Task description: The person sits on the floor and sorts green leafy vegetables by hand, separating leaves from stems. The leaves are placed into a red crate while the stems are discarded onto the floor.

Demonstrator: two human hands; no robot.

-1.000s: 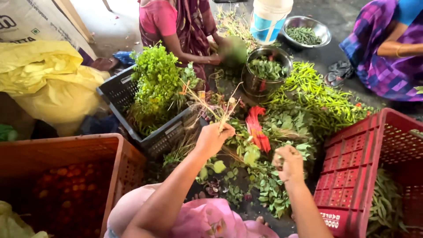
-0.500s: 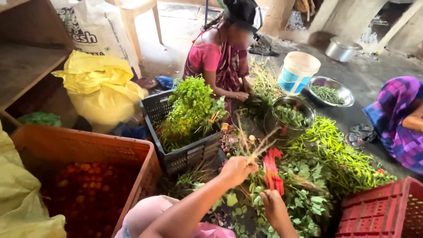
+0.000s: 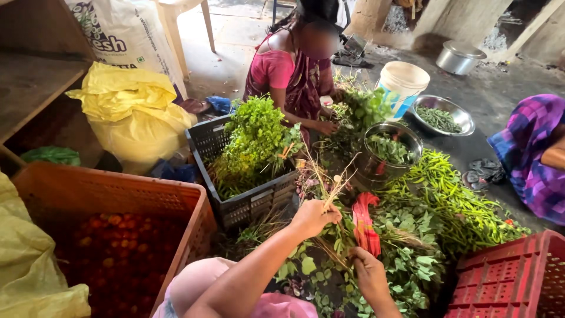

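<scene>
Since half a second ago, both hands came a little lower over the leaf pile.

Left hand point(image 3: 315, 217) is closed around a bundle of thin stalks point(image 3: 329, 191), held upright beside the dark crate point(image 3: 250, 203) of herbs. Right hand point(image 3: 368, 272) pinches the stalk ends, just under a red band bunch point(image 3: 365, 222), above the green leaves point(image 3: 412, 253) on the floor.

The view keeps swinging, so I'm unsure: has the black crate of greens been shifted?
No. The black crate still sits right by the orange crate, beside the left hand gripping the bunch of stalks; only the view swung.
</scene>
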